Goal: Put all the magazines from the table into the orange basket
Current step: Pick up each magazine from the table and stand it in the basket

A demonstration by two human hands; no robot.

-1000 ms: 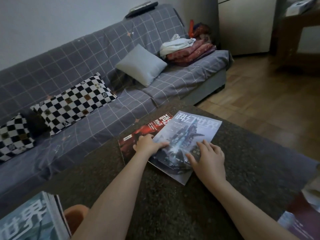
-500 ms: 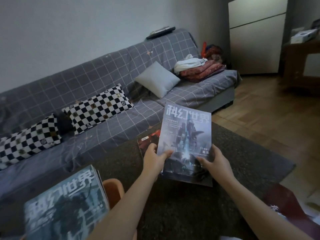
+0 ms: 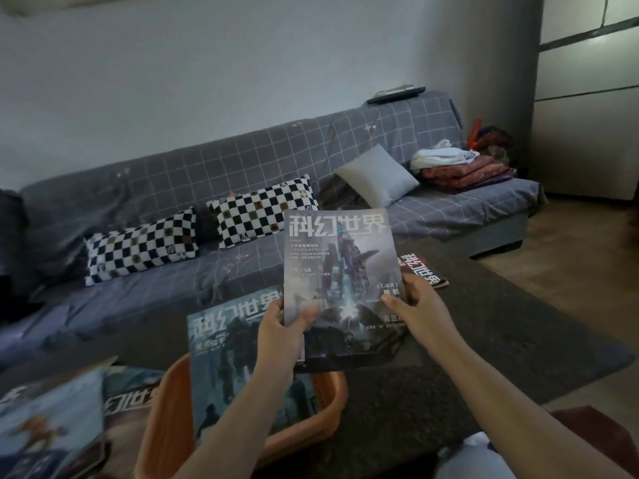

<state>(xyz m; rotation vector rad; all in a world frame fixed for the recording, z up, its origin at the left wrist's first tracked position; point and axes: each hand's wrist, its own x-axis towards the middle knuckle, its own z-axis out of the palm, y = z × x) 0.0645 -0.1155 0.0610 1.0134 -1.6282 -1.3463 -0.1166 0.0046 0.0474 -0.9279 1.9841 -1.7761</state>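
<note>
The dark table [image 3: 449, 357] bears a red magazine [image 3: 423, 271] and the orange basket [image 3: 166, 420].

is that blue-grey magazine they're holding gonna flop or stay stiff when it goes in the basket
The blue-grey glossy magazine probably stays fairly stiff: it stands upright with only its lower edges held by the left hand and right hand. The cover looks glossy, so perhaps slippery.

The scene is dim, with cool, flat illumination; the brightest area is the pale cabinet [image 3: 587, 98] at the upper right, and no hard shadows are visible. Wide-angle distortion bends straight lines toward the frame edges. The lower corners are soft and dark, and fine detail is smeared with noise throughout.
</note>
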